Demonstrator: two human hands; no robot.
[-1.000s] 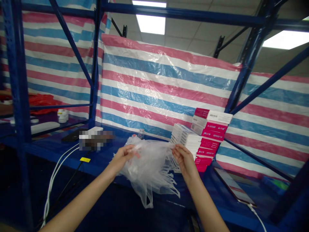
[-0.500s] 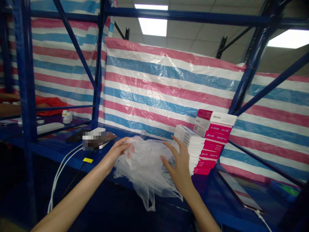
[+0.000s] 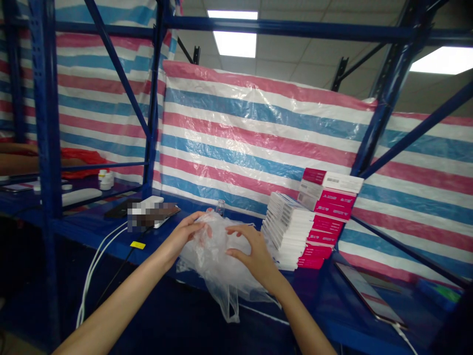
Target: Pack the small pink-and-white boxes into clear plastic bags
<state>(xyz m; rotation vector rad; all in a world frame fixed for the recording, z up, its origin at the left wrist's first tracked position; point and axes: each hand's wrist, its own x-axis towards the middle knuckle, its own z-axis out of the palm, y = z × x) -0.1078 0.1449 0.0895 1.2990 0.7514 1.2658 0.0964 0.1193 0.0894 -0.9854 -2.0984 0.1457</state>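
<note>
A crumpled translucent plastic bag point(image 3: 209, 261) lies on the blue shelf, its handle loops hanging over the front edge. My left hand point(image 3: 187, 230) grips the bag's left upper part, with some fingertips showing through the film. Over the bag's right side is my right hand point(image 3: 254, 254); its thumb and fingers are curved with a gap between them, holding nothing that I can see. Behind the bag, a small clear bottle-like item point(image 3: 220, 207) pokes up. Just right of it stands a stack of white and pink boxes point(image 3: 314, 222).
A charging phone point(image 3: 369, 291) lies on the right. To the left are a power bank-like white item point(image 3: 148, 203), white cables point(image 3: 90, 273) and a yellow tag point(image 3: 138, 245). Blue rack posts point(image 3: 46, 148) frame the shelf. Another person's arm point(image 3: 22, 160) reaches in at far left, near a red bag point(image 3: 86, 159).
My right hand has moved left and in over the bag, its fingers drawing closer together. My left hand keeps its hold on the bag.
</note>
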